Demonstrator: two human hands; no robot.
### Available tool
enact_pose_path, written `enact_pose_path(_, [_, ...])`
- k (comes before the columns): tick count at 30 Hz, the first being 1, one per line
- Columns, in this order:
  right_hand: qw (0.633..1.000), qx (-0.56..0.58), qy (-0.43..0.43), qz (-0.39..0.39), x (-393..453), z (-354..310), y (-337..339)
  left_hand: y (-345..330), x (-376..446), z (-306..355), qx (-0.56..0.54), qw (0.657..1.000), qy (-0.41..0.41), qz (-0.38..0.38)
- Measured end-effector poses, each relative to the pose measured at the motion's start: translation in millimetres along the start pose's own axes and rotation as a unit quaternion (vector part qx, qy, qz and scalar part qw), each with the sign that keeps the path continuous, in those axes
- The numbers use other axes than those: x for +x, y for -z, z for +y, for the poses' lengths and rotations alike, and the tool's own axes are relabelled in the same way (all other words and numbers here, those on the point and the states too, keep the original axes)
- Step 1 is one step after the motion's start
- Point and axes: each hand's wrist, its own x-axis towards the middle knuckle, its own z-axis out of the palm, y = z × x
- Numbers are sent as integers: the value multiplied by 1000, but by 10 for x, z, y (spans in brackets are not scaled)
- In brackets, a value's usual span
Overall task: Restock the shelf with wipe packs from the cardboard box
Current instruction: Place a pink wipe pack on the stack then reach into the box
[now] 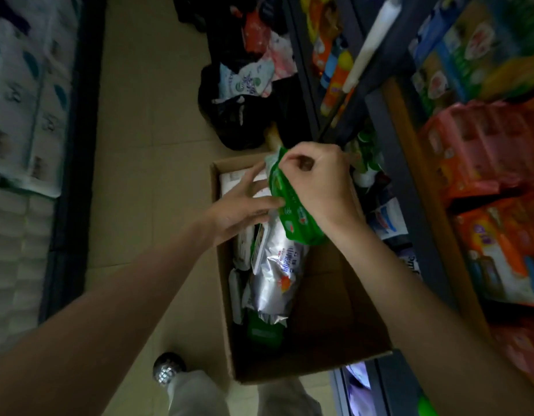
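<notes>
An open cardboard box (328, 310) stands on the floor below me, with several wipe packs along its left side, among them a silver pack (277, 271). My right hand (322, 184) is shut on a green wipe pack (292, 205), held above the box's far end. My left hand (244, 205) reaches in beside it with fingers spread, its fingertips touching the green pack. The shelf (409, 187) runs along the right, next to the box.
Orange and pink product packs (499, 223) fill the right shelves. A black bag with loose packs (244, 94) lies on the floor beyond the box. Stacked white packs (23, 100) line the left shelving. My legs and one shoe (168, 367) are at the bottom.
</notes>
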Motion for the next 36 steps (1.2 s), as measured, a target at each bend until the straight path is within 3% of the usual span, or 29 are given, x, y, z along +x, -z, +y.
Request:
enact_pose_path(3, [982, 149, -81, -86, 109, -123, -189, 257, -134, 25, -108, 994, -15, 30])
enact_pose_path(5, [967, 187, -102, -141, 187, -73, -371, 446, -231, -34, -129, 990, -28, 57])
enact_pose_path(8, [965, 43, -80, -246, 124, 216, -715, 739, -352, -139, -87, 984, 6, 156])
enact_pose_path(9, [946, -66, -52, -312, 20, 368, -798, 817, -387, -170, -63, 982, 24, 178])
enact_pose_path(11, [837, -300, 70, -452, -263, 673, -881, 884, -455, -205, -4, 981, 55, 184])
enact_pose_path(13, [722, -426, 188, -512, -538, 846, -869, 849, -482, -227, 42, 979, 77, 182])
enact_pose_path(14, [704, -448, 199, -514, -618, 862, -837, 814, -483, -225, 54, 978, 83, 182])
enact_pose_path(16, [697, -482, 148, -511, -630, 830, -748, 751, -474, -217, 67, 978, 85, 180])
enact_pose_path(20, [626, -530, -10, -571, -470, 867, -430, 685, -464, -228, 64, 975, 84, 194])
enact_pose_path(21, [631, -514, -23, -581, -480, 919, -384, 689, -467, -253, 62, 974, 85, 200])
enact_pose_path(24, [741, -371, -28, -560, -616, 1021, -581, 736, -490, -378, 48, 969, 95, 223])
enact_pose_path(26, [785, -267, -60, -556, -754, 1012, -905, 794, -519, -463, 36, 963, 97, 250])
enact_pose_path(27, [783, -234, -76, -571, -827, 1001, -1076, 827, -529, -491, 30, 960, 95, 264])
enact_pose_path(30, [730, -226, -99, -637, -1106, 1094, -1522, 936, -538, -539, 33, 953, 84, 290])
enact_pose_path(34, [756, -248, -125, -592, -1383, 1348, -1779, 953, -481, -600, 63, 958, 100, 260])
enact_pose_path(36, [750, -258, -122, -596, -1435, 1364, -1812, 907, -444, -661, 70, 960, 104, 251])
